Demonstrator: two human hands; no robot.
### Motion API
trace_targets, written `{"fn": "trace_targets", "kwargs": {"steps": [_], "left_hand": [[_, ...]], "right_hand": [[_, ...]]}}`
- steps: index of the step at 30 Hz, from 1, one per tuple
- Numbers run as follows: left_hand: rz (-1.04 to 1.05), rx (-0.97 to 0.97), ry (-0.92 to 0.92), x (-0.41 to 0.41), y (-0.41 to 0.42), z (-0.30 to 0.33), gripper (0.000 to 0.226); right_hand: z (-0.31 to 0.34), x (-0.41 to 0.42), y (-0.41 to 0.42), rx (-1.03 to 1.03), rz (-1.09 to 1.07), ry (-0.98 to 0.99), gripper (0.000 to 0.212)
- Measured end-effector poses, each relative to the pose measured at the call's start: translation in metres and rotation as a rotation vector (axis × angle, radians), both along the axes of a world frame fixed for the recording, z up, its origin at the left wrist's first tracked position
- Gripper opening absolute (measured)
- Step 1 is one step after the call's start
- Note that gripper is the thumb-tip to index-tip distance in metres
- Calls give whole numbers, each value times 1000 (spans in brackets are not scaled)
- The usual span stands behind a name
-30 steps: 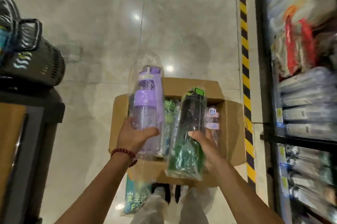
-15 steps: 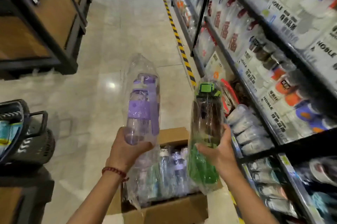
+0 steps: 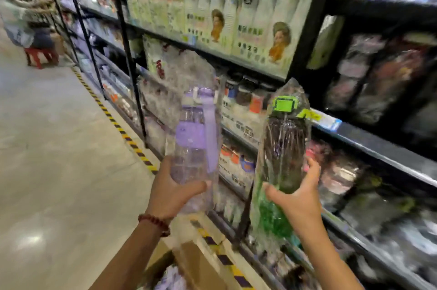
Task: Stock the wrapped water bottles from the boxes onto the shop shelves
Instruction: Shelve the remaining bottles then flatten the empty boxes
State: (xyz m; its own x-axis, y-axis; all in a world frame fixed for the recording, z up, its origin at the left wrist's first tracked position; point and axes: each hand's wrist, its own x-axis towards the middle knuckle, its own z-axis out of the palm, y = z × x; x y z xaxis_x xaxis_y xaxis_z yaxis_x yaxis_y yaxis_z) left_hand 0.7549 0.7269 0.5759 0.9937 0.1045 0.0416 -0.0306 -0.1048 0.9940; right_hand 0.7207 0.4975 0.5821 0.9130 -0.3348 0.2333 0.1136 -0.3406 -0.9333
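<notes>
The left hand [image 3: 173,189] grips the lower body of the purple bottle [image 3: 195,140], and the right hand [image 3: 296,192] grips the green-capped bottle [image 3: 285,145] the same way, both in front of the shelves [image 3: 369,143]. Each bottle stands almost upright, cap up, its long axis vertical. The loose, slippery wrap could let a bottle slide down, or its top could knock the crowded goods.

Both arms raised, left hand [image 3: 170,191] and right hand [image 3: 298,197] gripping.
</notes>
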Motion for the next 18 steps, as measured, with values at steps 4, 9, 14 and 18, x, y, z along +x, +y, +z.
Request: {"fn": "trace_targets", "kwargs": {"steps": [4,9,14,18], "left_hand": [[-118,-82,-53,13,-87,26,84],[-295,-159,-113,19,-191,47,72],[-464,-215,-161,19,-275,54,86],[-596,-251,-172,9,-326,57,91]], "right_hand": [[28,-19,-77,-14,-126,-109,102],[46,-49,-160,-59,-302,-167,93],[52,-85,-220,-43,-456,-146,92],[50,-113,-253,-33,-565,-106,92]]}}
